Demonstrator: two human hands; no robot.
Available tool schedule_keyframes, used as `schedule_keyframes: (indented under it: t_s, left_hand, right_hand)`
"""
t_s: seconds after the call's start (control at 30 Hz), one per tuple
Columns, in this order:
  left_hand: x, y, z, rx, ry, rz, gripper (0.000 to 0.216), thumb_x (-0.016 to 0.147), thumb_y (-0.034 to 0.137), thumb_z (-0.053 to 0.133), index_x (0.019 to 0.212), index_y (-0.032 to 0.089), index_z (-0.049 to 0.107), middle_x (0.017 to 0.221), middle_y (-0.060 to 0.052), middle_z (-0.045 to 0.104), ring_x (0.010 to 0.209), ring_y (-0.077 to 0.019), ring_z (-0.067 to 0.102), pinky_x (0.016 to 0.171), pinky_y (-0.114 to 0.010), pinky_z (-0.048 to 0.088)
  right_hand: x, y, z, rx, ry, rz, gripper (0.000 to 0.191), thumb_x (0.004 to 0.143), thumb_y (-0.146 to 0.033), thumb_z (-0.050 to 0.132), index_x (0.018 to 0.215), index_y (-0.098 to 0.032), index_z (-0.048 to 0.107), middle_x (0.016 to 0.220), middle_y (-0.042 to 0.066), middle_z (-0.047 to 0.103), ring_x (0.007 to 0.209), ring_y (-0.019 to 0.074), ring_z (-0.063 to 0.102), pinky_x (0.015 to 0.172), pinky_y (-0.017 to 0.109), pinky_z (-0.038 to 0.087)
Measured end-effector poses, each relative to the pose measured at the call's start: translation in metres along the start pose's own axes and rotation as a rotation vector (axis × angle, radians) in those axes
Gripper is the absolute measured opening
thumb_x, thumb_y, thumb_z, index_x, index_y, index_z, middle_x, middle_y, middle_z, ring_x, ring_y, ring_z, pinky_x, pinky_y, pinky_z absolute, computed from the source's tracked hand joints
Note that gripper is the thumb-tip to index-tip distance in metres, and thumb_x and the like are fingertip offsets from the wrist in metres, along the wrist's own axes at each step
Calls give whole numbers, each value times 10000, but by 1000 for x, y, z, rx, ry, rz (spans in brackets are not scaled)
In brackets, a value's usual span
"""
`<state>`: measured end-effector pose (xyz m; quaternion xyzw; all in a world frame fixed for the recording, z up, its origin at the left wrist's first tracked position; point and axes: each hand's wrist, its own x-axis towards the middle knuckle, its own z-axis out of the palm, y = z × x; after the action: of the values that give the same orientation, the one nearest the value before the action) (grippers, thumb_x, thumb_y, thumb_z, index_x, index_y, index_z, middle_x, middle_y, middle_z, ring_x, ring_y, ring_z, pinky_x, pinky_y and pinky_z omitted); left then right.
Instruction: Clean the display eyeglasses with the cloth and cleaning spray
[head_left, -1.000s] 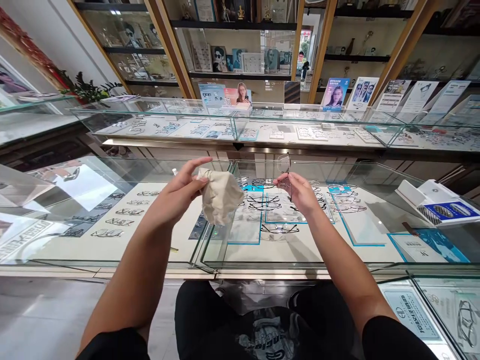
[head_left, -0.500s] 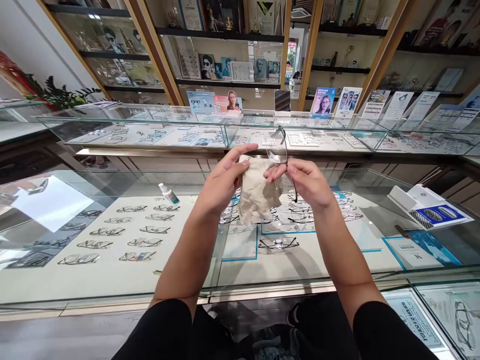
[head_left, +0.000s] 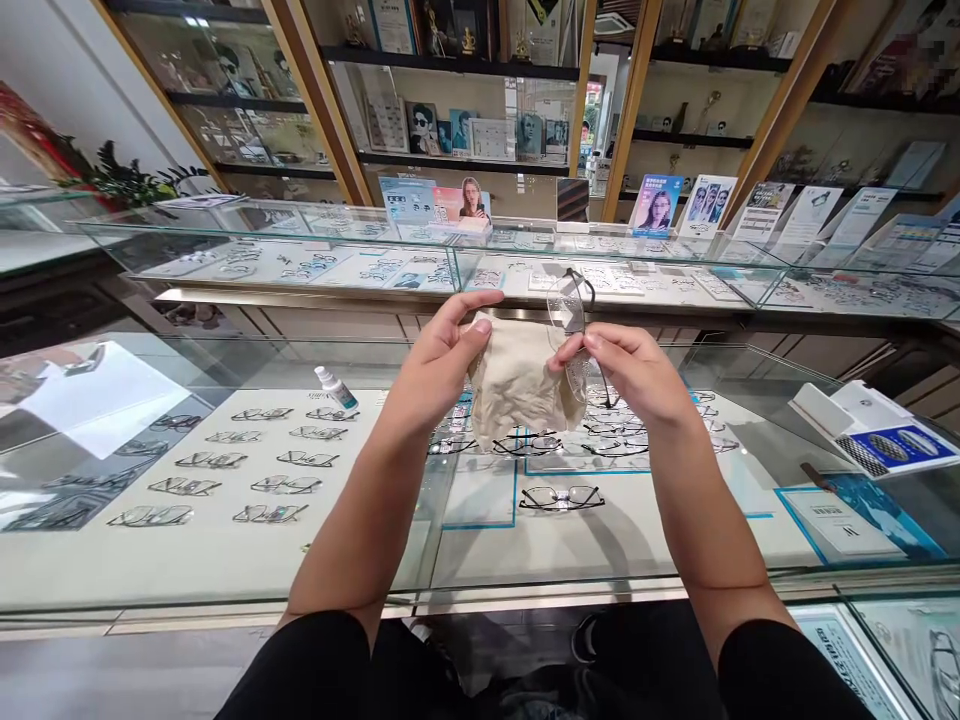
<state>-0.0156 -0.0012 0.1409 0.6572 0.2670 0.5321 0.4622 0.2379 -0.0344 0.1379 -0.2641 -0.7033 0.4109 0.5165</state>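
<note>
My left hand (head_left: pixel 450 350) pinches the upper left corner of a beige cleaning cloth (head_left: pixel 521 375), which hangs creased above the glass counter. Between the thumb and fingers of my right hand (head_left: pixel 626 365) is a pair of eyeglasses (head_left: pixel 566 305), gripped near the middle of the frame. The glasses are turned on edge, one lens above my fingers and the other below, with dark temples pointing away to the right. Droplets seem to speckle the lower lens. The cloth's right side hangs close beside that lens; whether they touch I cannot tell.
Beneath my hands, the glass display counter (head_left: pixel 360 560) holds rows of eyeglasses. On its top stand a white spray bottle (head_left: pixel 337 388) at left and a white and blue box (head_left: pixel 877 430) at right. Across the aisle runs another glass showcase (head_left: pixel 300 235), with shelves behind.
The cloth has spread out wider and flatter between my hands. My right hand has moved slightly right with the eyeglasses, which have turned so the upper lens shows more fully.
</note>
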Motion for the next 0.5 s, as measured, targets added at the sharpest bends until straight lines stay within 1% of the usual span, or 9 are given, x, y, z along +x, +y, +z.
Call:
schedule_keyframes:
  t_s: [0.03, 0.2, 0.33, 0.43, 0.5]
  left_hand:
    - [0, 0, -1, -35, -30, -20, 458, 995, 484, 756, 1361, 220, 677, 687, 26, 621, 571, -135, 587, 576, -248, 522]
    - [2, -5, -3, -37, -35, -11, 460, 989, 505, 772, 1361, 258, 662, 705, 21, 639, 555, -135, 566, 548, -245, 469]
    - [8, -16, -5, 32, 25, 39, 398, 1006, 534, 738, 1292, 260, 700, 714, 8, 627, 554, -144, 559, 526, -253, 425]
    - [13, -22, -6, 120, 80, 64, 345, 1033, 529, 690, 1194, 231, 757, 695, 3, 591, 552, -131, 511, 516, -247, 365]
    - [17, -24, -7, 167, 99, 62, 345, 1032, 520, 681, 1129, 204, 781, 706, -3, 598, 568, -122, 494, 525, -242, 350]
  right_hand:
    - [0, 0, -1, -5, -4, -1, 299, 1077, -461, 672, 990, -250, 864, 995, 39, 847, 992, 201, 771, 993, 349, 560]
    - [2, -2, -3, -35, -25, 8, 293, 1081, -443, 670, 996, -242, 866, 991, 43, 850, 999, 199, 775, 1012, 343, 562]
    - [0, -4, -6, -52, -26, 29, 296, 1077, -448, 677, 998, -233, 864, 997, 49, 857, 1005, 206, 785, 998, 340, 565]
    - [-3, -6, -9, -46, -24, 30, 306, 1078, -451, 675, 989, -229, 865, 983, 51, 857, 983, 203, 793, 958, 335, 577]
    - [-4, -8, -11, -21, -13, 29, 314, 1078, -456, 676, 976, -229, 866, 968, 52, 856, 959, 199, 798, 932, 333, 589]
